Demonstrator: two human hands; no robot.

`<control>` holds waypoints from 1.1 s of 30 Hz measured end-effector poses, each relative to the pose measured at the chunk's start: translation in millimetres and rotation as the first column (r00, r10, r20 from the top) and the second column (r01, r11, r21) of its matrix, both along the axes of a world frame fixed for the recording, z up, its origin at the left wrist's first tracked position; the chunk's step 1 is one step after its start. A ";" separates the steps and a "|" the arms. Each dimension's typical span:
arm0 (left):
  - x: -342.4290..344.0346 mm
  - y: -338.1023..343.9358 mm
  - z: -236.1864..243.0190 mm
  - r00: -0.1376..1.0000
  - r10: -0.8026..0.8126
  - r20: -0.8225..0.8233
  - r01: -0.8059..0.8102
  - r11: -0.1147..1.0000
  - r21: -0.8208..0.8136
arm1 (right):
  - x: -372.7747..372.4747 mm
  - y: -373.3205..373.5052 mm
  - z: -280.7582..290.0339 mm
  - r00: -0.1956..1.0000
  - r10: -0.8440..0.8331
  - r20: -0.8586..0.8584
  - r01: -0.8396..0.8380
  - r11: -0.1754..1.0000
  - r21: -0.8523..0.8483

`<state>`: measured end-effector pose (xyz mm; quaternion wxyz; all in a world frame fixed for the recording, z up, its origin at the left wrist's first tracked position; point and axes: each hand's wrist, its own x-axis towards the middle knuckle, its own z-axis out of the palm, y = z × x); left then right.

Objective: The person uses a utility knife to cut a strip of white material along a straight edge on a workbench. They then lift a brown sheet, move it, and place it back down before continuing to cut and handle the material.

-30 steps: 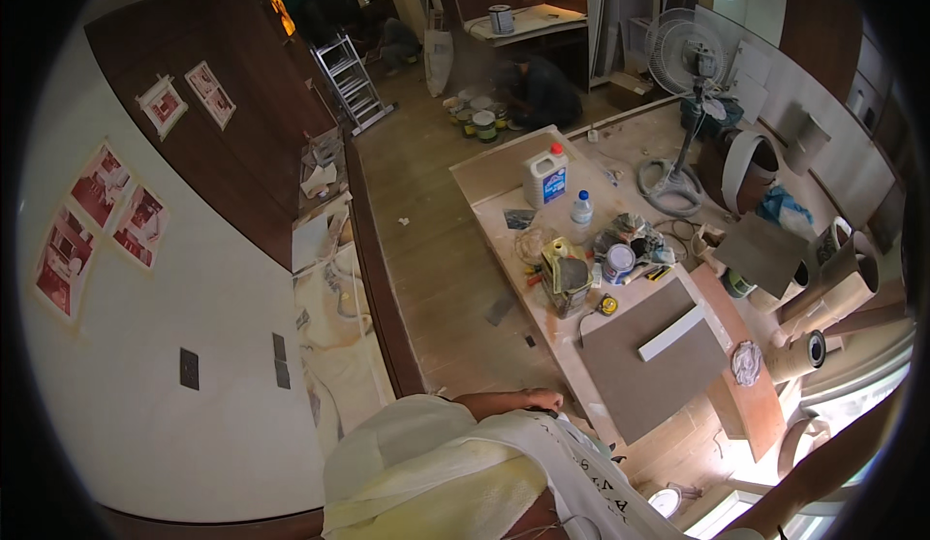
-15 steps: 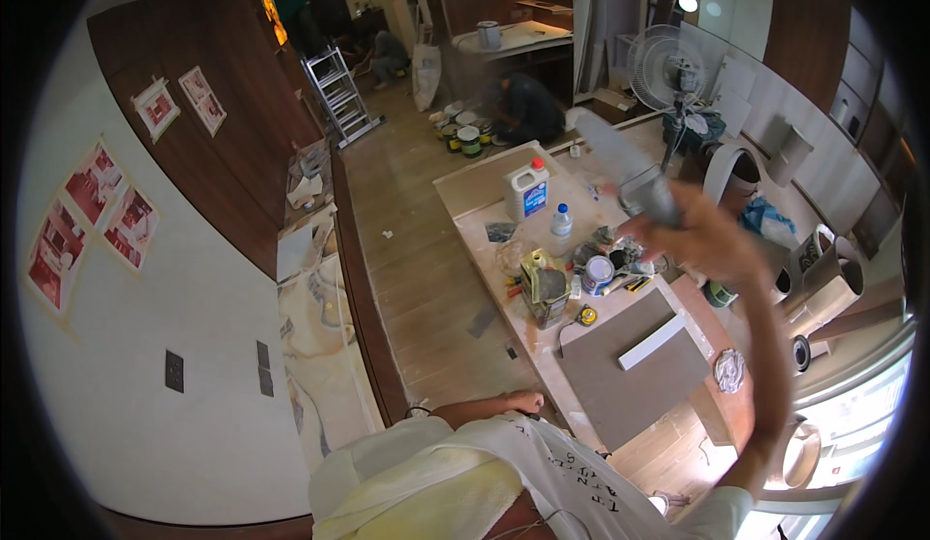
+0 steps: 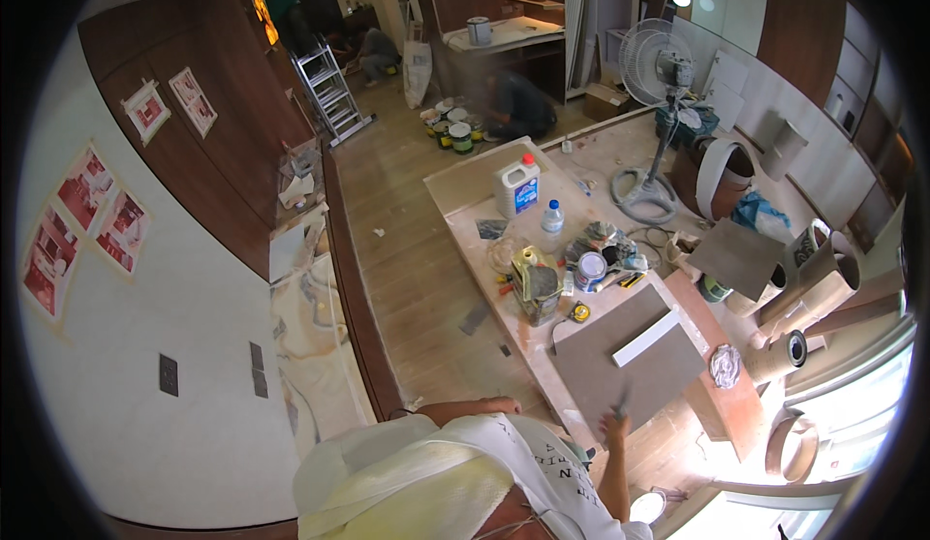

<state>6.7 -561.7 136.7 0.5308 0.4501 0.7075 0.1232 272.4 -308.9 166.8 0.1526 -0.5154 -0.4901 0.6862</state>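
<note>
My right hand point(image 3: 613, 428) is low over the near edge of a flat grey-brown sheet point(image 3: 591, 361). It is closed around a small grey blade-like tool point(image 3: 621, 403), blurred, whose exact kind I cannot make out. My left hand point(image 3: 505, 405) rests curled in front of my body, left of the workbench point(image 3: 463, 213); whatever may be in it is hidden. Across the sheet lies a white strip point(image 3: 645, 339). A yellow tape measure point(image 3: 579, 312) sits at the sheet's far left corner, near an open rectangular tin point(image 3: 539, 300) and a round paint can point(image 3: 590, 270).
A white jug point(image 3: 517, 187) with a red cap and a water bottle point(image 3: 552, 220) stand farther along the bench. Rolled sheets point(image 3: 807, 288) lie right, beyond them a standing fan point(image 3: 659, 65). A person crouches point(image 3: 521, 104) by several cans; another stands on a stepladder point(image 3: 334, 94).
My right hand has swung down from a raised position at the right to the sheet's near edge, with the tool. My left hand has shifted slightly left along with the view.
</note>
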 end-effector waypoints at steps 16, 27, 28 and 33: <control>13.9 51.6 -10.3 0.996 -0.078 -0.045 0.082 0.992 0.098 | 129.6 -78.0 -48.2 0.746 -0.619 0.243 0.625 0.778 0.064; 8.7 23.2 4.6 0.999 0.008 -0.051 -0.007 1.000 0.019 | 99.1 -95.9 -44.7 0.858 -0.483 0.172 0.488 0.873 0.017; 7.7 23.8 6.2 0.999 -0.019 -0.042 0.019 1.000 0.011 | 100.3 -97.0 -43.5 0.866 -0.474 0.161 0.477 0.878 0.018; 13.1 17.8 14.8 0.998 0.011 -0.060 -0.008 0.999 0.054 | 90.6 -99.8 -40.7 0.888 -0.441 0.128 0.442 0.897 0.019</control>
